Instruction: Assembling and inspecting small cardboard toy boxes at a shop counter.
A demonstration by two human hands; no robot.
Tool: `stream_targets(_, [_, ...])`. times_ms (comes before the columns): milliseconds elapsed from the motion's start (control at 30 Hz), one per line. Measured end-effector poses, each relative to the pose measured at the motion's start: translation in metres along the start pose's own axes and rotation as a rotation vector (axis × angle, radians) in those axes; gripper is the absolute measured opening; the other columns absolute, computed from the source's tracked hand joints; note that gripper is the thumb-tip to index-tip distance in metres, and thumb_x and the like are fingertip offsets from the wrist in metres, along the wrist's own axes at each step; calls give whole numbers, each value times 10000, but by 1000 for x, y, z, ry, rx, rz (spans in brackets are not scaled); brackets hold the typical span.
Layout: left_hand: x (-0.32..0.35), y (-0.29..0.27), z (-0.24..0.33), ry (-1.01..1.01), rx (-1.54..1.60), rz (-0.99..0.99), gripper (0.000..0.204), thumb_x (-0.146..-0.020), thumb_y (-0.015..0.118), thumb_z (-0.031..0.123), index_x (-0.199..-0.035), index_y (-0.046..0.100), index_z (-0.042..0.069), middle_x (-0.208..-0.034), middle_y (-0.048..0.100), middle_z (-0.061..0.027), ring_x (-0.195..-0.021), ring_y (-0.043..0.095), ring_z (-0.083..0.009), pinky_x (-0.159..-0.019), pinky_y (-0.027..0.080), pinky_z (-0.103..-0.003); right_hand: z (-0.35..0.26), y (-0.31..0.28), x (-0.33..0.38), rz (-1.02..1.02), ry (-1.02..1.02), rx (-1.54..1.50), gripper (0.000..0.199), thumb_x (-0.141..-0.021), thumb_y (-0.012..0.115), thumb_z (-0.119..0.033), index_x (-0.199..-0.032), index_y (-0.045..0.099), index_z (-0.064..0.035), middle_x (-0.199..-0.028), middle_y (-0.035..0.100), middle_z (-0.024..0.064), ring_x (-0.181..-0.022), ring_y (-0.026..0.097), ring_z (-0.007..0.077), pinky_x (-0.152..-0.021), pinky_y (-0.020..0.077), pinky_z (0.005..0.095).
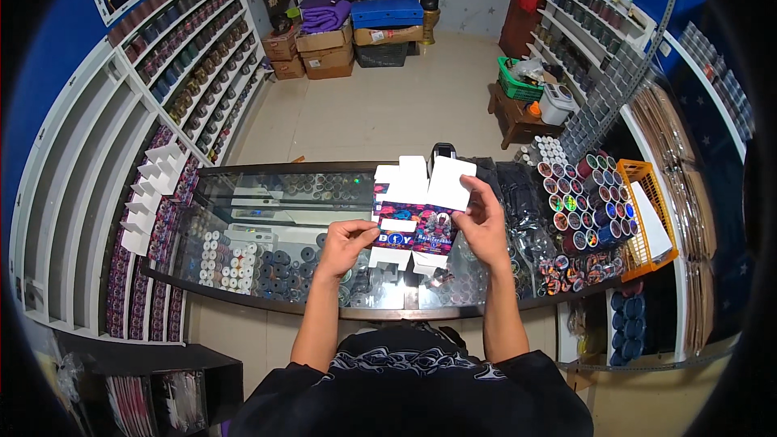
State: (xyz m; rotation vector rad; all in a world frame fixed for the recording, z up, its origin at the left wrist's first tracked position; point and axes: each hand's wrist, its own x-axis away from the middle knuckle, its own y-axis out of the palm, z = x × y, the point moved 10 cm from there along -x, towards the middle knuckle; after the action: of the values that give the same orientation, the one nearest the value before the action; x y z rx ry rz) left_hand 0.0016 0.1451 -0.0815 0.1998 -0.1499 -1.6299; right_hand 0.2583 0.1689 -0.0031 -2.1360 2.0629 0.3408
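Over the middle of a glass-topped display counter (243,297), I hold up a partly folded cardboard box (396,216). Its panels carry a dark print with pink and blue patches, and plain white flaps stick out at the top and bottom. My left hand (346,247) pinches the left edge between thumb and fingers. On the right side, my right hand (486,222) grips the edge beside a large raised white flap, thumb on the printed panel. Just behind the box a black object (443,150) shows only in part.
Round-topped spools (579,202) stand in stacks at the counter's right end, near an orange plastic basket (665,261). Dark plastic-wrapped goods (518,202) lie right of my hands. At left, printed boxes with raised white flaps (146,202) stand in rows. Spools (236,263) show through the glass.
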Motion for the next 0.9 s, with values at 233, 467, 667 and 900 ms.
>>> stream_targets(233, [2,8,10,15,-100,20,165,-841,719,76,-969,713,-27,-792,685,-32,-710,583,-68,-646,479,-217,10,-4,-14,-129,110,183,344,-757,636,27,-1097,602,-15,-787,580,-17,-676,506,49,-614,430,210])
stream_targets(467, [4,4,5,11,-112,26,157,-844,713,66,-968,712,-31,-798,685,-32,-716,581,-64,-642,471,-209,16,2,-12,-269,284,262,76,-800,624,18,-867,659,29,-740,643,23,-646,568,65,-587,453,210])
stream_targets(667, [3,1,4,26,-79,58,153,-842,715,66,-958,711,-34,-800,692,-32,-719,598,-71,-647,481,-213,21,3,-10,-302,407,64,116,-781,587,9,-848,671,53,-743,658,56,-672,600,112,-629,472,233])
stream_targets(900, [3,26,4,-21,93,-307,481,-849,687,92,-1287,533,-31,-1201,614,-115,-1096,577,-172,-971,448,-317,18,11,-11,-428,413,-34,116,-741,581,12,-812,669,39,-722,645,45,-662,588,105,-638,467,225])
